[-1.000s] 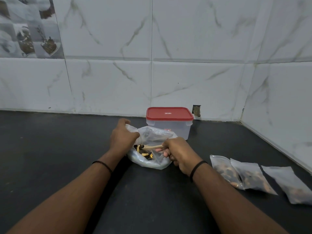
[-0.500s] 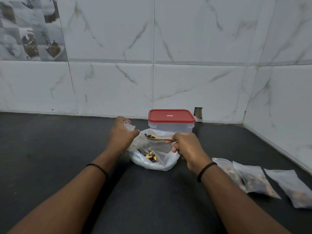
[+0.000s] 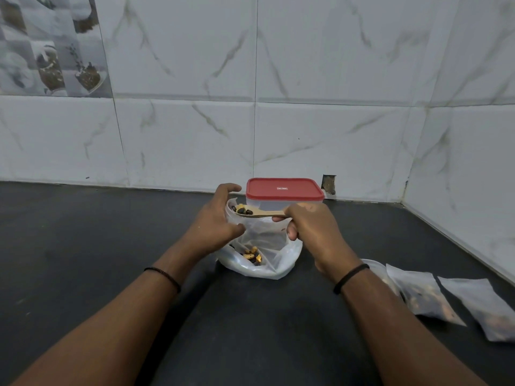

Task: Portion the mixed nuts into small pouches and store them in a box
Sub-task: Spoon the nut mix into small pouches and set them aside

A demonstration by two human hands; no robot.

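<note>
A clear plastic bag (image 3: 274,260) of mixed nuts (image 3: 253,254) lies on the black counter in front of me. My right hand (image 3: 309,229) grips a wooden spoon (image 3: 259,212) loaded with nuts, held level above the bag. My left hand (image 3: 214,218) holds a small clear pouch (image 3: 230,205) upright, its mouth right at the spoon's bowl. Behind them stands a clear box with a shut red lid (image 3: 284,188).
Three filled pouches (image 3: 423,296) lie on the counter at the right, near the tiled side wall. The black counter (image 3: 83,232) stretches left. A marble-tiled wall runs along the back, with a small hole (image 3: 328,183) behind the box.
My right hand lifted the spoon out of the bag with nuts on it and brought it up to the small pouch in my left hand. The left hand rose slightly.
</note>
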